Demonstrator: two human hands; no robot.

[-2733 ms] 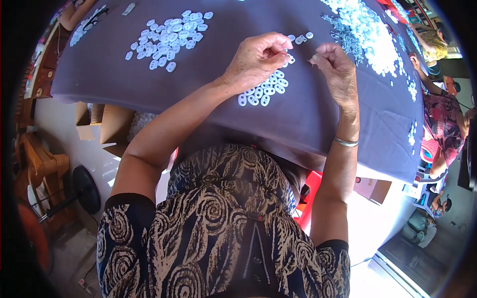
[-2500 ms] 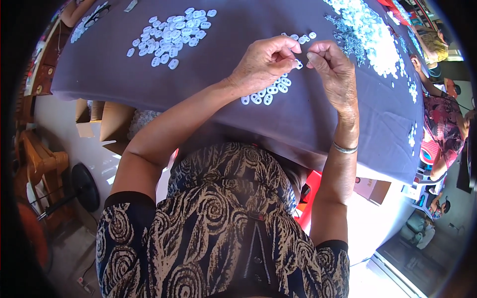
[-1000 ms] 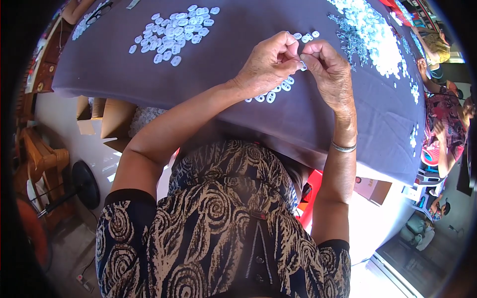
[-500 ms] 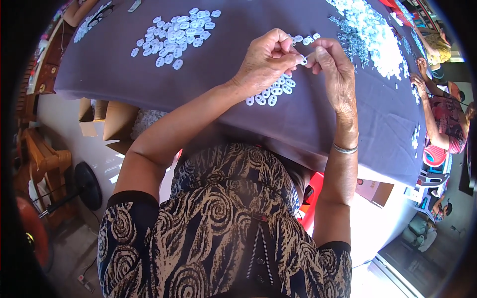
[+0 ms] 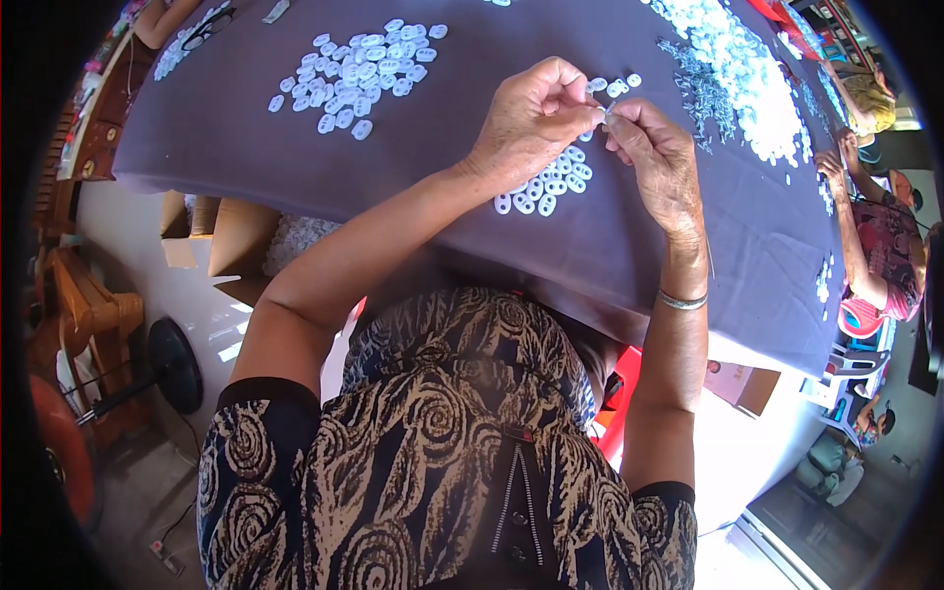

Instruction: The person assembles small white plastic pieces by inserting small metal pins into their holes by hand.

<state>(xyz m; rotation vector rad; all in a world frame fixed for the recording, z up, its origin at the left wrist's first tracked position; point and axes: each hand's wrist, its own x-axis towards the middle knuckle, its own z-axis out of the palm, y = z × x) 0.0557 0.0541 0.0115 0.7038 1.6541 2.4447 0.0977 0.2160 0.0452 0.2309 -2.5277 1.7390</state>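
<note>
Above the dark tablecloth (image 5: 442, 147), both my hands meet fingertip to fingertip. Thumb and fingers of my left hand (image 5: 536, 118) pinch a small white plastic piece (image 5: 603, 114), mostly hidden by the fingertips. My right hand (image 5: 657, 157) presses thumb and index finger together on the other side of that piece. Whether a second small part is in the right fingers I cannot make out. Just below my hands lies a group of white oval two-holed pieces (image 5: 547, 205), and a few similar pieces (image 5: 617, 88) sit beyond them.
A larger pile of white ovals (image 5: 366, 74) lies to the left. At the far right are dark metal-looking small parts (image 5: 706, 93) beside a big heap of white pieces (image 5: 772, 108). Co-workers' hands (image 5: 831, 162) rest by the right edge. Cardboard boxes (image 5: 241, 236) stand on the floor at left.
My right hand has come slightly down and closer to my left, its fingers now bunched on the piece. The piece is more covered than before. The view has shifted slightly.
</note>
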